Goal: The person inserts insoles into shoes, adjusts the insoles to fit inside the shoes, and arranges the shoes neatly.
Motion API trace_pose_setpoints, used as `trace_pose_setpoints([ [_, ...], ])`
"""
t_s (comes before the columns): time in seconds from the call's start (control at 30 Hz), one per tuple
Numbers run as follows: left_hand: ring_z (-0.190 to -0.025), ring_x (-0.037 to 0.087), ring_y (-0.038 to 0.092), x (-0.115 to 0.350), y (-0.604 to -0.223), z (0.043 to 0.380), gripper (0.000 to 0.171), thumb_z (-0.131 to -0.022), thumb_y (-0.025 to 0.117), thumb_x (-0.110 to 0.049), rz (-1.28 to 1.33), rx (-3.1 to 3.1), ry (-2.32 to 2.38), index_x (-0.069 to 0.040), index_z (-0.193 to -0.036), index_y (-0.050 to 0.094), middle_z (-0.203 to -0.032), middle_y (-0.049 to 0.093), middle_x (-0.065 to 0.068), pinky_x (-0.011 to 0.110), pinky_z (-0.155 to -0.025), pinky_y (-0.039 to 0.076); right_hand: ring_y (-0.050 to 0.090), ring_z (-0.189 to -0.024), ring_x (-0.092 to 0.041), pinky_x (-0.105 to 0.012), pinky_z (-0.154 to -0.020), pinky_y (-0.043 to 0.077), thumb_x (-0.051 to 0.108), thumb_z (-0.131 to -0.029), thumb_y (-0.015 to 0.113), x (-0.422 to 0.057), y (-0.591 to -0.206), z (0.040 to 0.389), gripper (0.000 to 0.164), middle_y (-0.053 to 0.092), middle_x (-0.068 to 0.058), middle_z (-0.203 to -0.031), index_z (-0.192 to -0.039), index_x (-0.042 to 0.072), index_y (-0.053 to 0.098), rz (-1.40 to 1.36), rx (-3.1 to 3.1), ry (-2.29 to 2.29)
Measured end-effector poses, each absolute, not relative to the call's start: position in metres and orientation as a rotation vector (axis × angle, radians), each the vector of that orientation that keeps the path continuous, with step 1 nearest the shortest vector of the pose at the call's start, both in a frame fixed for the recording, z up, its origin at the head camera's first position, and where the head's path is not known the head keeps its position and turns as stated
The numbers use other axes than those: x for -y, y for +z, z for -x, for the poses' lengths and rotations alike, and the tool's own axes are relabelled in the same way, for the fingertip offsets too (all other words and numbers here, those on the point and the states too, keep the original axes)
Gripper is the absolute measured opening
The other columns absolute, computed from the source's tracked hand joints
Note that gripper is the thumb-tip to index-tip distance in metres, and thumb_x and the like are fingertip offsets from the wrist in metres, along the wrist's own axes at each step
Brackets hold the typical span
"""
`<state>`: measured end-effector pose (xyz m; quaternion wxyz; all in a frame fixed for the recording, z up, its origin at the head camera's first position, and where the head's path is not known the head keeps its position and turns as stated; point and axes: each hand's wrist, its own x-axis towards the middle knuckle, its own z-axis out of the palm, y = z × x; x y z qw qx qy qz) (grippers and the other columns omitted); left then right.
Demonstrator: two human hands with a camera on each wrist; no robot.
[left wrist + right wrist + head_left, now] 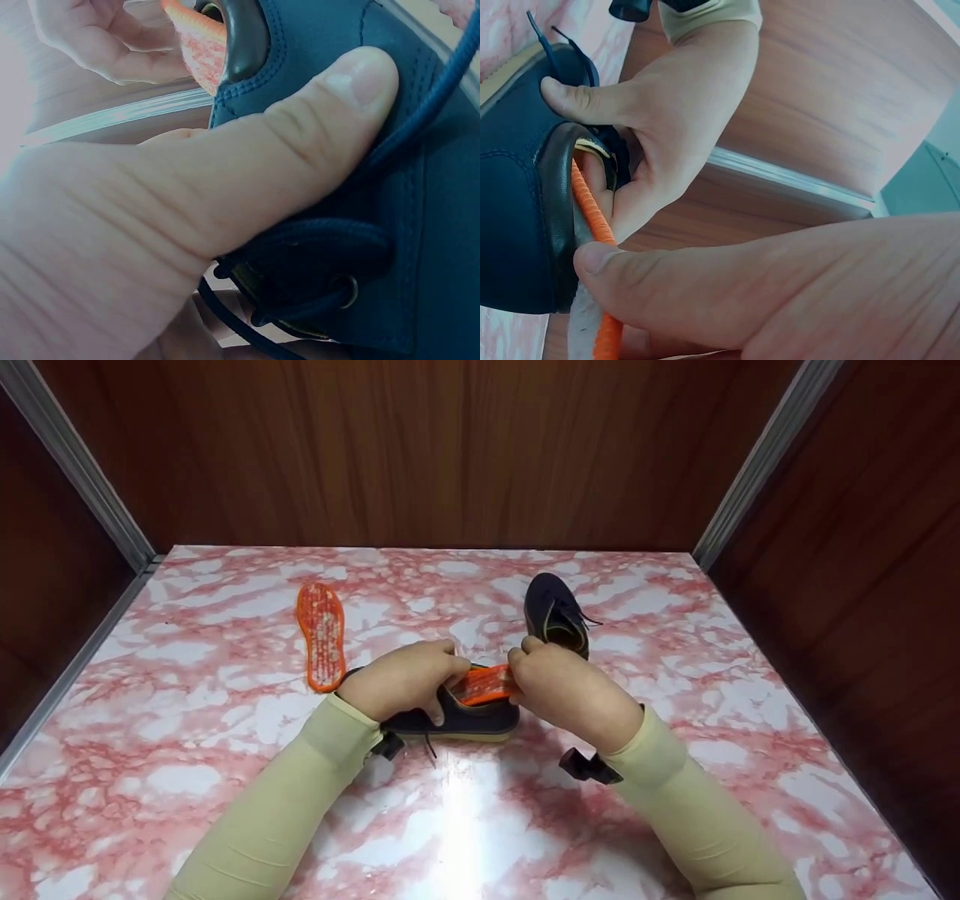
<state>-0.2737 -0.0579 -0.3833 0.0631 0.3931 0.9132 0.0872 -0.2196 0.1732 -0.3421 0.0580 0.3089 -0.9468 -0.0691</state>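
Observation:
A dark lace-up shoe (484, 721) stands on the table, its toe to the left. My left hand (405, 681) grips it, the thumb pressed on its near side and the fingers partly in the opening. An orange insole (486, 685) is part of the way into this shoe, its rear end sticking out. My right hand (574, 690) pinches that end above the heel. In the right wrist view the orange edge of the insole (592, 206) runs past the dark heel collar (559, 180). The insole's front part is hidden inside the shoe.
A second orange insole (322, 637) lies flat on the left. Behind my right hand is another dark shoe (546, 596) with loose laces, partly covered by the hand. Brown wood-grain panels (450, 454) close off the back and both sides of the red-and-white marbled table (187, 720).

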Motion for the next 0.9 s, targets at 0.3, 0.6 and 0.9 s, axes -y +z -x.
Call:
trace_pose_setpoints([
  [0.3,-0.093,0.026,0.067,0.0596,-0.3860,0.2728,0.051,-0.064,0.104,-0.016,-1.207,-2.776,0.306,-0.013,-0.102,0.070,-0.107,0.066,0.008,0.042,-0.086,0.058,0.071,-0.086,-0.031,-0.049,-0.078,0.064,0.036,-0.095,0.086,-0.1706,-0.3407,0.2162,0.044,0.071,-0.015,-0.101,-0.116,-0.001,0.074,-0.829,2.949,-0.204],
  [0.6,-0.094,0.024,0.066,0.0596,-0.3851,0.2729,0.050,-0.067,0.104,-0.014,-1.191,-2.768,0.312,-0.014,-0.106,0.072,-0.110,0.066,0.007,0.042,-0.088,0.059,0.070,-0.087,-0.032,-0.050,-0.081,0.064,0.040,-0.097,0.083,-0.1702,-0.3397,0.2167,0.045,0.072,-0.014,-0.103,-0.118,0.000,0.075,-0.789,2.989,-0.245],
  [0.9,-0.091,0.022,0.063,0.0582,-0.3845,0.2722,0.049,-0.069,0.104,-0.017,-1.175,-2.767,0.269,-0.014,-0.107,0.073,-0.109,0.065,0.007,0.042,-0.087,0.058,0.070,-0.086,-0.029,-0.046,-0.081,0.064,0.035,-0.098,0.084,-0.1692,-0.3417,0.2176,0.043,0.071,-0.014,-0.098,-0.116,-0.002,0.074,-0.871,2.915,-0.265],
])
